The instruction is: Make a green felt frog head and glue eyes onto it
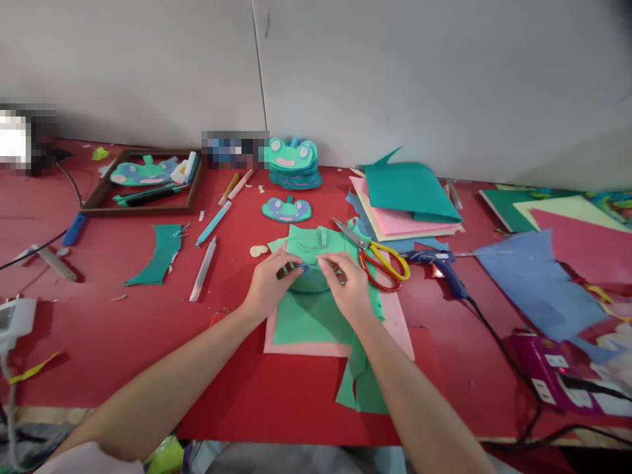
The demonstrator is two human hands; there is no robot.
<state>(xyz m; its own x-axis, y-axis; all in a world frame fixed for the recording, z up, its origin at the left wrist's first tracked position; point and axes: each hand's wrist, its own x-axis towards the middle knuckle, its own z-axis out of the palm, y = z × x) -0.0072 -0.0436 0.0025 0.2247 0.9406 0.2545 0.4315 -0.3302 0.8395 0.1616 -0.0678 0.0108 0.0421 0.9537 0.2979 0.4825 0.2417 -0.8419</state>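
My left hand [274,280] and my right hand [346,283] face each other in the middle, thumbs and fingertips pinched together. Between them is a rounded green felt piece [310,283], with a small bit of blue at the left fingertips. Both hands grip its upper part, as far as I can see; the fingers partly cover it. Beneath lie light green felt sheets [311,322] on a pink felt sheet [399,329]. Scissors [382,260] with red and yellow handles rest just right of my right hand, blades partly apart. Small cream felt circles [257,251] lie left of the felt.
Finished felt frog faces [291,161] are stacked at the back, with another [287,209] in front. Pens [213,224] and a wooden frame [143,212] stand left. To the right are a blue glue gun [439,263] with its cord, felt sheets [415,191] and a purple power strip [553,375].
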